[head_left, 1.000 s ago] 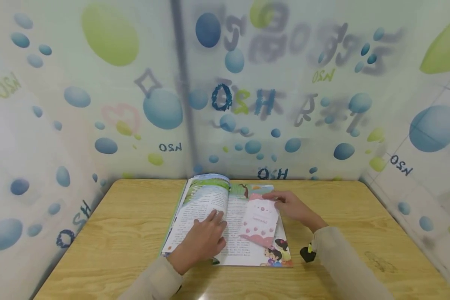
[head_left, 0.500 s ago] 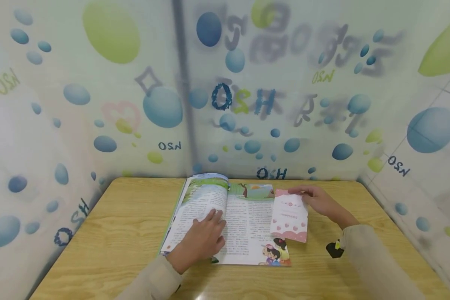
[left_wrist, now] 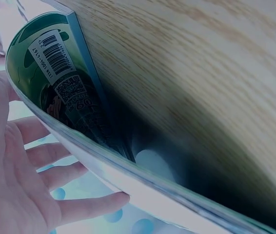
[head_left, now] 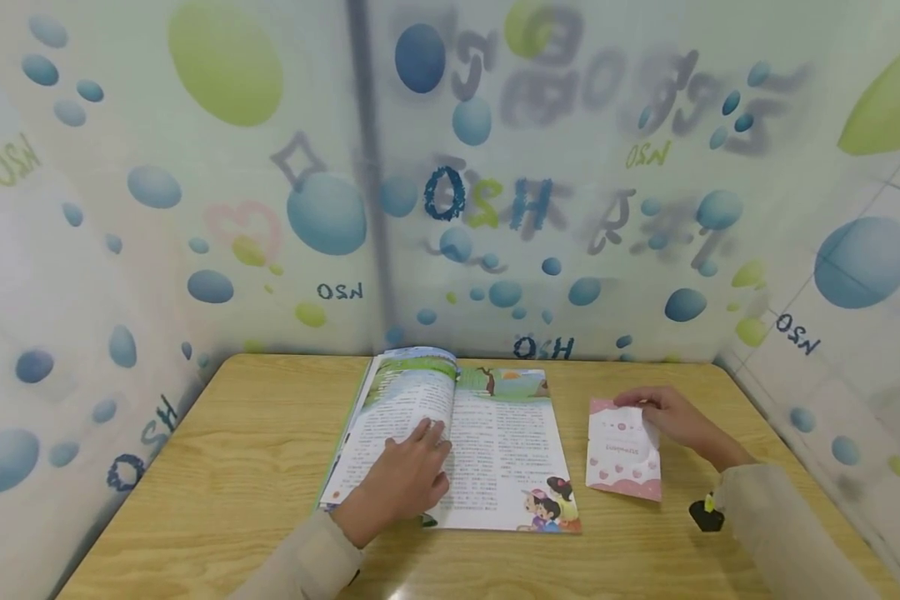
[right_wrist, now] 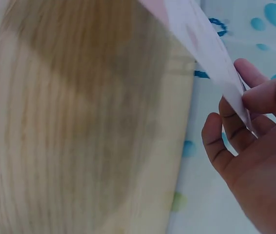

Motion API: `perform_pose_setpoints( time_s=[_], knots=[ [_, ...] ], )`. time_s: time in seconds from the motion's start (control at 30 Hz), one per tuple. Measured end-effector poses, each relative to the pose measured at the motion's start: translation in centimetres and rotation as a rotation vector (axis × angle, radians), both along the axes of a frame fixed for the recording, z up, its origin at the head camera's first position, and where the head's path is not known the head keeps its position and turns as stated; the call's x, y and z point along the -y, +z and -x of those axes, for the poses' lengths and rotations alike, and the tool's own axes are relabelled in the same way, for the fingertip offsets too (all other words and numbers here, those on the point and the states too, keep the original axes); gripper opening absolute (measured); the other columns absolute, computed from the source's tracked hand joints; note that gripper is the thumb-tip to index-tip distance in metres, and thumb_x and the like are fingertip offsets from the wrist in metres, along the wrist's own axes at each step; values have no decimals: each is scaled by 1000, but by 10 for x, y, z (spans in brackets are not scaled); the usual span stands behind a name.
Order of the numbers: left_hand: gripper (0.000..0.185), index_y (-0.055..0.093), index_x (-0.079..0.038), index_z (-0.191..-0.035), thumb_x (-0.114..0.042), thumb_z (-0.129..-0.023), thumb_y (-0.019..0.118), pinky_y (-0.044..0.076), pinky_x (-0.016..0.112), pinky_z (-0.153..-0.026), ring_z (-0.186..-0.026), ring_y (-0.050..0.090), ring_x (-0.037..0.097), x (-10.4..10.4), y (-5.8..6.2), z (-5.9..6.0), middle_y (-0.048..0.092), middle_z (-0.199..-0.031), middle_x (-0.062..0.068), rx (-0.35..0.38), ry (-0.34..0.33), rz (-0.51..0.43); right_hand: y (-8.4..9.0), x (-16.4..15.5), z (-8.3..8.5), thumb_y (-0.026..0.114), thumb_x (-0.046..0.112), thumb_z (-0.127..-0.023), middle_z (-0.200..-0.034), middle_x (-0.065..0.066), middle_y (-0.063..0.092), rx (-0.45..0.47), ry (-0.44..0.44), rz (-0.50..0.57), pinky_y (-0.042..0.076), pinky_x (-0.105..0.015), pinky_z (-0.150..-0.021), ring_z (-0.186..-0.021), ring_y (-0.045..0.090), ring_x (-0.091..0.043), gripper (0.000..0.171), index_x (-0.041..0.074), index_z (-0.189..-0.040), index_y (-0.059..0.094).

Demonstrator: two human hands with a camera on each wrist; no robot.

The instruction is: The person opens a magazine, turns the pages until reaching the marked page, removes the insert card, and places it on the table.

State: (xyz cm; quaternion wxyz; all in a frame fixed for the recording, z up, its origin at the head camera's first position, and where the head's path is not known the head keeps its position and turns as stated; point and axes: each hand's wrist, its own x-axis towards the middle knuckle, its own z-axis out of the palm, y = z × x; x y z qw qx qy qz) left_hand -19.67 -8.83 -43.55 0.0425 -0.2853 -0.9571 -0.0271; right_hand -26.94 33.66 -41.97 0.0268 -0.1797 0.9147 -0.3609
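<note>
An open magazine [head_left: 487, 467] lies on the wooden table, with printed text and coloured pictures on its pages. My left hand [head_left: 405, 475] rests on its left page, fingers fairly straight. In the left wrist view, that hand [left_wrist: 26, 180] is spread along the curved pages, and a green back cover with a barcode [left_wrist: 52, 56] shows underneath. To the right of the magazine, my right hand [head_left: 675, 421] pinches the top right corner of a flat pink-and-white packet [head_left: 621, 462] printed with strawberries. The right wrist view shows the packet [right_wrist: 201, 46] tilted, its corner between thumb and fingers.
The wooden table [head_left: 262, 450] reaches back to a pale wall [head_left: 285, 325] patterned with blue and green dots and lettering. Similar walls stand on the left and right. A small black item with a yellow mark [head_left: 707, 514] is at the right sleeve.
My right hand has carried the packet from over the magazine's right page to the right, past its edge. The right page is now uncovered. My left hand has stayed in place.
</note>
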Motion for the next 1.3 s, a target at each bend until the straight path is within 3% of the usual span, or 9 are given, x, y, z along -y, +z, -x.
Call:
perform_pose_setpoints(
  time_s=[0.07, 0.27, 0.63, 0.87, 1.03, 1.3],
  knots=[
    [39, 65, -5, -126, -26, -94, 60, 50, 68, -82, -137, 44, 36, 0, 0, 0, 50, -145, 15, 4, -2, -5, -5, 0, 1, 40, -14, -91, -121, -22, 66, 0, 11, -16, 49, -32, -91, -117, 57, -40, 40, -4, -117, 69],
    [39, 65, -5, -126, -26, -94, 60, 50, 67, -81, -137, 44, 36, -1, 0, -1, 50, -145, 15, 6, -4, -8, -23, 2, 5, 40, -15, -88, -120, -21, 66, 6, 38, -105, 43, -61, -99, -118, 56, -45, 42, -5, -117, 68],
    [40, 65, -5, -126, -28, -94, 60, 52, 65, -80, -136, 45, 35, -2, 1, -4, 51, -144, 15, -15, -8, 8, -33, 10, 2, 48, -16, -83, -122, -21, 65, -53, 86, -199, 39, -65, -100, -121, 54, -47, 43, -5, -120, 67],
    [37, 68, -5, -122, -27, -93, 62, 55, 61, -74, -132, 49, 34, 0, 0, -4, 55, -140, 15, -75, -30, 8, -36, 14, 2, 53, -11, -88, -129, -20, 62, -25, 27, -267, 37, -65, -103, -125, 50, -47, 41, 2, -125, 67],
    [37, 67, -6, -122, -27, -93, 62, 55, 61, -75, -133, 49, 34, 1, 0, -3, 55, -140, 15, -72, -30, 9, -39, 17, 2, 56, -8, -91, -130, -20, 61, -60, 17, -320, 37, -65, -102, -125, 50, -46, 39, 5, -125, 67],
    [37, 67, -6, -124, -27, -93, 61, 54, 62, -76, -134, 48, 36, 3, 0, -2, 53, -142, 15, -51, -38, -19, -44, 19, 2, 58, -4, -94, -128, -19, 61, -74, 23, -320, 41, -62, -100, -122, 52, -43, 33, 4, -125, 68]
  ],
)
